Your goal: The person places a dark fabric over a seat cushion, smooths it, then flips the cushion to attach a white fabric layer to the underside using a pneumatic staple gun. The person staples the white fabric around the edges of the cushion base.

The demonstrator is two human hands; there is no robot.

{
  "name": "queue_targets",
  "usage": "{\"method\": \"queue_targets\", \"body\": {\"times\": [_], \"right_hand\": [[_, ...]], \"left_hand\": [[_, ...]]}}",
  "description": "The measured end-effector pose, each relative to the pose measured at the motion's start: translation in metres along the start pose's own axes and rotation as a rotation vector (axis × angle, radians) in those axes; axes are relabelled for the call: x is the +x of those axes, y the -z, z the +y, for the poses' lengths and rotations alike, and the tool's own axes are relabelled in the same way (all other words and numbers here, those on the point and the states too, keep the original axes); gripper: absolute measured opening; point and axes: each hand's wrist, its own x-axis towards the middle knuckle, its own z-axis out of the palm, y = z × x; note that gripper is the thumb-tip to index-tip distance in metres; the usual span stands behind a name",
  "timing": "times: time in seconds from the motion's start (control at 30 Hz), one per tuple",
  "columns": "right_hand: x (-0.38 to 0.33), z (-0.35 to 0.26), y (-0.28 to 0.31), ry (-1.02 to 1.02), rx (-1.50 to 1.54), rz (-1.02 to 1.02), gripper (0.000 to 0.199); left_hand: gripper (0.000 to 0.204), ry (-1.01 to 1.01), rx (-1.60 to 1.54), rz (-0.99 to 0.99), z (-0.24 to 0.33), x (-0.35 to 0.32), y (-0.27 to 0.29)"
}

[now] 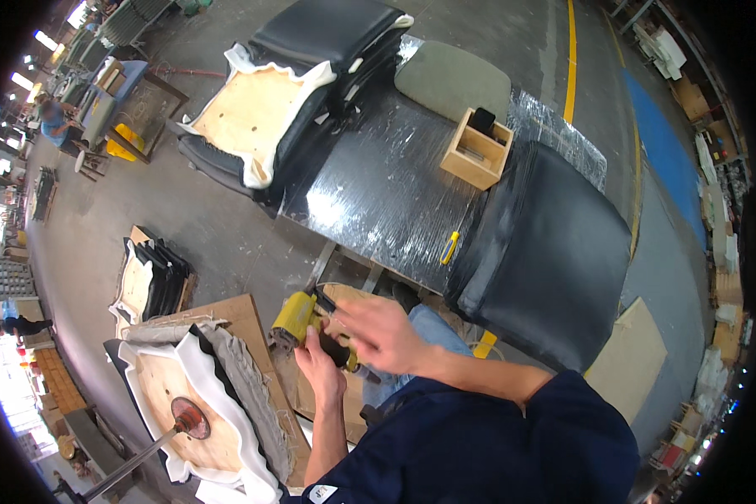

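the left hand (321, 363) is grasping a yellow-and-black tool (294, 321) in front of the body; the right hand (386, 334) is crossing over it with fingers partly stretched, and whether it is gripping anything i cannot tell. beyond, a yellow cutter (450, 248) is lying on the shiny surface (361, 189), black cushions (554, 252) are resting beside it, and a wooden box (472, 168) is standing farther back.

Wooden box, open-topped (470, 170), ahead and right of the right hand (385, 336); yellow floor line (571, 67), farther ahead; blue floor strip (665, 147), far right.
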Motion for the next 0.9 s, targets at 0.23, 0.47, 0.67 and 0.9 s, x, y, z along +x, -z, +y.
{"method": "queue_targets", "body": {"times": [0.23,0.47,0.67,0.9], "right_hand": [[0.014,0.098,0.042,-0.352,0.367,-0.394,0.085],[0.043,0.121,0.084,-0.314,0.160,-0.325,0.083],[0.074,0.162,0.107,-0.225,-0.243,-0.243,0.062],[0.080,0.186,0.151,-0.130,-0.213,-0.200,0.051]], "left_hand": [[0.031,0.129,-0.197,0.064,-0.022,-0.002,-0.066],[0.046,0.078,-0.146,0.076,-0.039,0.033,-0.123],[0.064,0.161,-0.227,0.210,-0.057,0.073,-0.186],[0.064,0.237,-0.379,0.064,-0.084,0.115,-0.216]]}}
